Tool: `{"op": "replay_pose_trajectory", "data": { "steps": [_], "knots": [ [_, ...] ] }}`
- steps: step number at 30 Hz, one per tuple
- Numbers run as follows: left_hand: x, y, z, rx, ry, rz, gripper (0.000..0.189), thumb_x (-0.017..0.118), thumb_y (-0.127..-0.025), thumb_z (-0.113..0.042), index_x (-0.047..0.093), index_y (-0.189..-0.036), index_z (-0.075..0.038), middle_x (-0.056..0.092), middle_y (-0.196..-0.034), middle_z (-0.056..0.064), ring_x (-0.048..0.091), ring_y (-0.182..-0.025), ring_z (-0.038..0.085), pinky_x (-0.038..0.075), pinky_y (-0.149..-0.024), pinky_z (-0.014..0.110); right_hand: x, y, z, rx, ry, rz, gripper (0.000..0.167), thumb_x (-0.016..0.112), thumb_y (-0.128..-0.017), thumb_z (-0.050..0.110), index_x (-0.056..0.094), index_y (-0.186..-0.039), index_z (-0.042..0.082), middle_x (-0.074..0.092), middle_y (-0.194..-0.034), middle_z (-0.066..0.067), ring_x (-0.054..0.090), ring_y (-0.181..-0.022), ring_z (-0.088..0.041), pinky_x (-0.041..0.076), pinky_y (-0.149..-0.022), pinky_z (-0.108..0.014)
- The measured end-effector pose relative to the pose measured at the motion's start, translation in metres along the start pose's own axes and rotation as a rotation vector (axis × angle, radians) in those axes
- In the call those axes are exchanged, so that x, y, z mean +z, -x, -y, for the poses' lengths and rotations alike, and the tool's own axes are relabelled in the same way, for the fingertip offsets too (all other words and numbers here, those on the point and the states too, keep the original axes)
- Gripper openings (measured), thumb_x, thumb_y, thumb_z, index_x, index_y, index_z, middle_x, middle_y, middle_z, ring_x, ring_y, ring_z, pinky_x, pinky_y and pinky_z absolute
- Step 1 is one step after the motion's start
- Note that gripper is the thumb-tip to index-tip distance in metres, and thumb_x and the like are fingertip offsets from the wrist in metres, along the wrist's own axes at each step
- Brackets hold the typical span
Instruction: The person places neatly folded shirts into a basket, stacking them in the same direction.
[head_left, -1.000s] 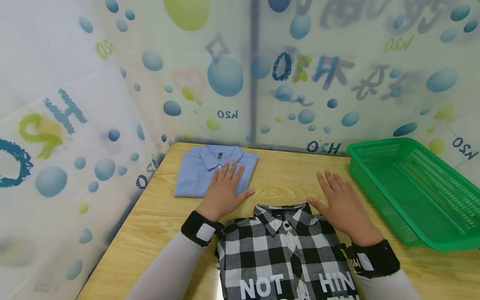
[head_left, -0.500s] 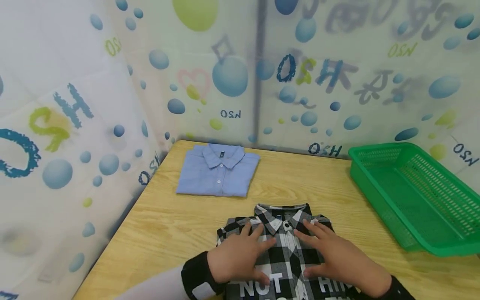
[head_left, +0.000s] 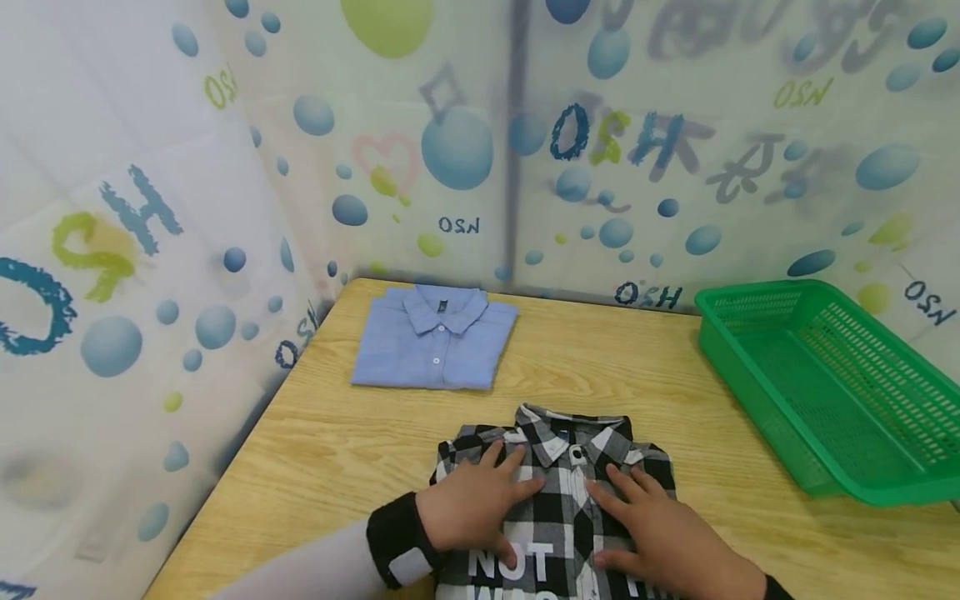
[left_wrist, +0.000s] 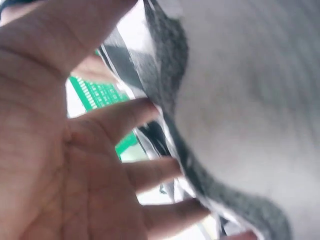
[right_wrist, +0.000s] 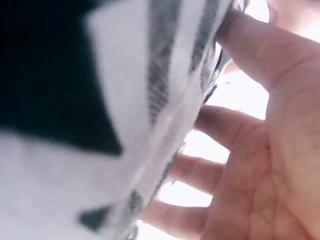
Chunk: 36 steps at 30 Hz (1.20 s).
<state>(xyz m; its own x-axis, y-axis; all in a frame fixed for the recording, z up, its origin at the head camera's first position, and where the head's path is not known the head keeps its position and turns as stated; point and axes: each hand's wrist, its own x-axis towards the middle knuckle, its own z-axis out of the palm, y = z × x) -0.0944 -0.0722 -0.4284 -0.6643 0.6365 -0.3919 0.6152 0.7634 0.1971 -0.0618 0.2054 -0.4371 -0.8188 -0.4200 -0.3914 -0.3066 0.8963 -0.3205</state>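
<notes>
A folded black-and-white plaid shirt (head_left: 558,492) with white lettering lies collar-up at the table's near edge. My left hand (head_left: 480,502) rests on its left half, fingers spread and fingertips touching the cloth. On the right half lies my right hand (head_left: 660,529), also with spread fingers. The left wrist view has the left palm (left_wrist: 95,165) beside the shirt's cloth (left_wrist: 200,170), fingertips against it. In the right wrist view the right hand's fingers (right_wrist: 200,172) meet the plaid cloth (right_wrist: 165,100). Part of the lettering is hidden under the hands.
A folded light blue shirt (head_left: 435,342) lies at the back left of the wooden table (head_left: 337,433). A green plastic basket (head_left: 787,417) stands on the right. Behind is a patterned curtain (head_left: 637,225) that hangs along the table's far edge.
Both hands came back from beyond the plaid collar, the left from above the blue shirt, down onto the plaid shirt. Over the last half second the plaid shirt shifted slightly.
</notes>
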Motion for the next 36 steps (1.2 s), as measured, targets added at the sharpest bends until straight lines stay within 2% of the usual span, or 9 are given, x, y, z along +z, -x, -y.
{"op": "replay_pose_trajectory", "data": {
  "steps": [8,11,13,17,19,21,26,30,36],
  "knots": [
    [0.002,-0.001,0.009,0.083,-0.029,0.013,0.098,0.083,-0.075,-0.066,0.036,-0.159,-0.048,0.023,-0.174,0.003,0.031,-0.156,0.039,0.057,-0.097,0.057,0.013,0.003,0.018,0.105,0.101,0.031,0.087,0.069,-0.082,0.073,0.054,-0.153,0.025,0.048,-0.158,-0.019,0.045,-0.14,-0.055,0.05,-0.094,-0.07],
    [0.003,-0.001,0.01,0.095,-0.049,0.003,0.098,0.082,-0.075,-0.068,0.035,-0.159,-0.049,0.023,-0.174,0.002,0.032,-0.155,0.039,0.057,-0.096,0.057,0.007,0.007,0.015,0.108,0.081,0.044,0.086,0.069,-0.082,0.074,0.054,-0.153,0.029,0.049,-0.158,-0.013,0.047,-0.141,-0.049,0.052,-0.093,-0.068],
    [0.004,-0.002,0.01,0.105,-0.061,-0.005,0.098,0.082,-0.074,-0.07,0.035,-0.158,-0.049,0.024,-0.173,0.002,0.034,-0.155,0.039,0.059,-0.092,0.056,-0.004,0.011,0.009,0.095,0.075,0.011,0.084,0.068,-0.083,0.074,0.053,-0.154,0.031,0.051,-0.158,-0.011,0.051,-0.139,-0.045,0.052,-0.093,-0.067],
    [0.003,-0.001,0.01,0.106,-0.051,-0.002,0.098,0.082,-0.074,-0.069,0.037,-0.158,-0.049,0.025,-0.173,0.002,0.034,-0.155,0.038,0.06,-0.089,0.053,-0.042,0.02,-0.018,0.093,0.151,-0.252,0.086,0.067,-0.09,0.068,0.047,-0.158,0.019,0.05,-0.156,-0.022,0.056,-0.131,-0.051,0.052,-0.091,-0.068],
    [0.003,0.0,0.01,0.107,-0.047,-0.001,0.098,0.083,-0.074,-0.068,0.037,-0.158,-0.048,0.025,-0.173,0.003,0.034,-0.155,0.039,0.061,-0.088,0.053,-0.066,0.022,-0.038,0.145,0.18,-0.39,0.09,0.063,-0.094,0.066,0.04,-0.161,0.011,0.044,-0.155,-0.033,0.05,-0.131,-0.059,0.049,-0.091,-0.072],
    [0.004,-0.001,0.012,0.107,-0.044,-0.001,0.099,0.083,-0.074,-0.068,0.036,-0.158,-0.048,0.024,-0.173,0.003,0.033,-0.155,0.039,0.06,-0.09,0.053,-0.087,0.024,-0.063,0.227,0.166,-0.453,0.095,0.058,-0.098,0.065,0.03,-0.163,0.003,0.036,-0.154,-0.042,0.042,-0.132,-0.066,0.045,-0.092,-0.076],
    [0.026,-0.016,0.025,0.124,-0.032,-0.028,0.101,0.081,-0.071,-0.073,0.033,-0.158,-0.053,0.021,-0.174,0.0,0.032,-0.156,0.039,0.06,-0.091,0.054,-0.114,0.028,-0.12,0.394,0.075,-0.418,0.093,0.051,-0.106,0.053,0.016,-0.159,-0.015,0.03,-0.148,-0.051,0.04,-0.125,-0.071,0.043,-0.088,-0.077],
    [0.036,-0.023,0.031,0.135,-0.03,-0.039,0.103,0.081,-0.069,-0.076,0.033,-0.157,-0.054,0.022,-0.174,-0.001,0.032,-0.155,0.04,0.06,-0.09,0.054,-0.115,0.026,-0.146,0.427,0.016,-0.368,0.075,0.043,-0.112,0.036,0.022,-0.152,-0.024,0.036,-0.143,-0.051,0.047,-0.119,-0.069,0.045,-0.088,-0.074],
    [0.011,-0.007,0.015,0.112,-0.054,-0.018,0.099,0.083,-0.072,-0.07,0.037,-0.157,-0.049,0.025,-0.173,0.001,0.034,-0.155,0.038,0.061,-0.089,0.052,-0.107,0.025,-0.155,0.38,-0.002,-0.406,0.055,0.039,-0.113,0.023,0.039,-0.144,-0.022,0.048,-0.133,-0.048,0.056,-0.108,-0.064,0.048,-0.08,-0.068]
  ]
}}
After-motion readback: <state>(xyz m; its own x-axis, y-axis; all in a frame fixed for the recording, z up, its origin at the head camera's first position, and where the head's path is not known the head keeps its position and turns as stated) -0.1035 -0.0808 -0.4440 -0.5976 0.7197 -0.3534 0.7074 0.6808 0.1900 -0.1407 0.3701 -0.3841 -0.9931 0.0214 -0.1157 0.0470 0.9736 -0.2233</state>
